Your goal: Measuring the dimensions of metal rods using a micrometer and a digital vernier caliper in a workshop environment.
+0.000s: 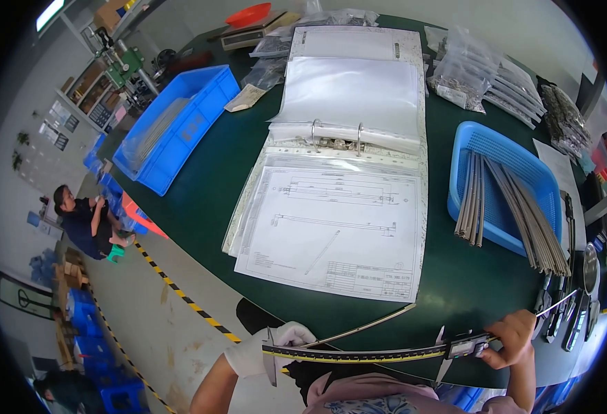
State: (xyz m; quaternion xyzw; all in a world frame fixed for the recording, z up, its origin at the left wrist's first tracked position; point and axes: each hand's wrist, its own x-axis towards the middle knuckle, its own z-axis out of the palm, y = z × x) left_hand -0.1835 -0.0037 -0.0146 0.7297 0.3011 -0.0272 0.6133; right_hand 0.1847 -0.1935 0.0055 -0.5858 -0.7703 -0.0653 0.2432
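My left hand, in a white glove, is closed at the near table edge around one end of a thin metal rod. The rod slants up to the right, its far end by the drawing sheet. Just below it lies the long beam of a digital caliper, with its fixed jaw against my gloved hand. My bare right hand grips the caliper's sliding head; the jaws are spread wide. Beyond my hands an open ring binder shows a technical drawing. My gloved fingertips are partly hidden.
A light-blue basket at the right holds several metal rods. Tools lie near the right edge. A blue bin with bagged rods stands far left. Bagged parts are at the back. A person sits away left.
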